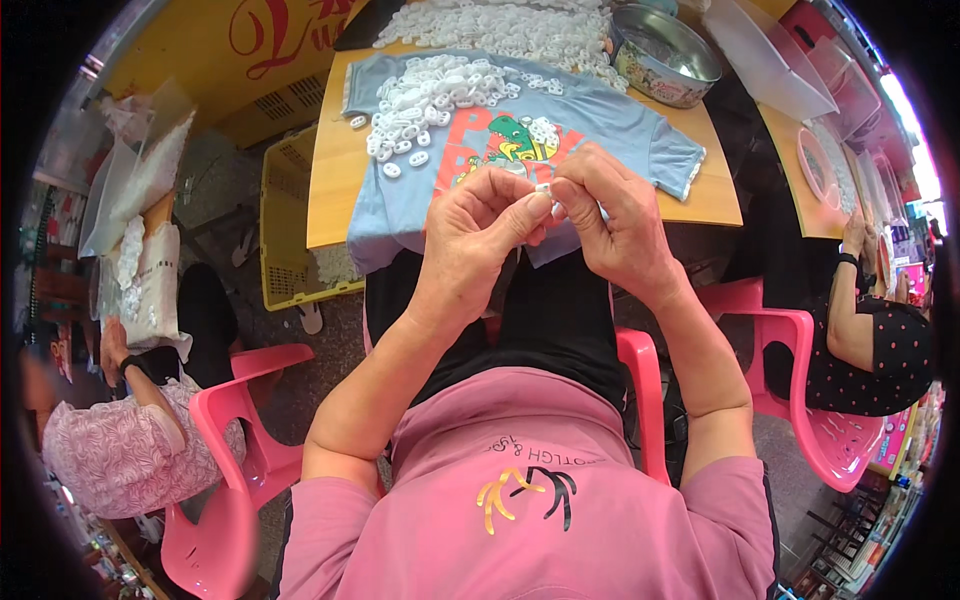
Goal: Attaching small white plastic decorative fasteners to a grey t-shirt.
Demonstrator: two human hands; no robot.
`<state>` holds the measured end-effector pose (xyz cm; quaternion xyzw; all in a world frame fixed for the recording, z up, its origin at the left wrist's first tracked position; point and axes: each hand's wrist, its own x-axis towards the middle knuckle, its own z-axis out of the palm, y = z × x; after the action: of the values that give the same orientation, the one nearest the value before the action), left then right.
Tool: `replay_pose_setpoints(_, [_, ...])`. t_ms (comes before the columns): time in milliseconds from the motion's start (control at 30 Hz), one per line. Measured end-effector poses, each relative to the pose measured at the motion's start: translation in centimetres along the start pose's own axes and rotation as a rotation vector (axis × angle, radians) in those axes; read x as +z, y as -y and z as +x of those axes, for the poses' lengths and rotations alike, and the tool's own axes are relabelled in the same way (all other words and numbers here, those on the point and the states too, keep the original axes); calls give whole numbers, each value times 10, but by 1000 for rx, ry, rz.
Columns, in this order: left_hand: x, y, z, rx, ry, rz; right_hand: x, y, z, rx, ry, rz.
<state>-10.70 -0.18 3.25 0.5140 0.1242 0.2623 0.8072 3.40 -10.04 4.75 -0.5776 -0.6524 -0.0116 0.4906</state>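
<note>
My left hand (487, 222) and my right hand (617, 215) meet over the near edge of the table, fingertips pinched together. Between them is a small white plastic piece (543, 188), mostly covered by the fingers. It resembles the small oval white pieces (405, 120) with holes heaped just beyond my left hand. That heap rests on a light blue T-shirt (385, 210) with a dinosaur print, spread over the wooden table (335, 180). A few pieces lie loose at the heap's near side.
A larger white heap (500, 28) covers the table's far side, beside a round metal tin (668, 55). A yellow crate (285, 220) stands on the floor at left. People sit on pink chairs (225, 440) to both sides. Another person's hand (855, 235) is at the right table.
</note>
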Motion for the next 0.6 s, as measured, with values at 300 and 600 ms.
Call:
replay_pose_setpoints(300, [-37, 10, -8, -47, -106, 126, 44, -9, -7, 65, 12, 55])
replay_pose_setpoints(600, [-108, -4, -32, -25, -303, -54, 95, -47, 45, 139, 158, 38])
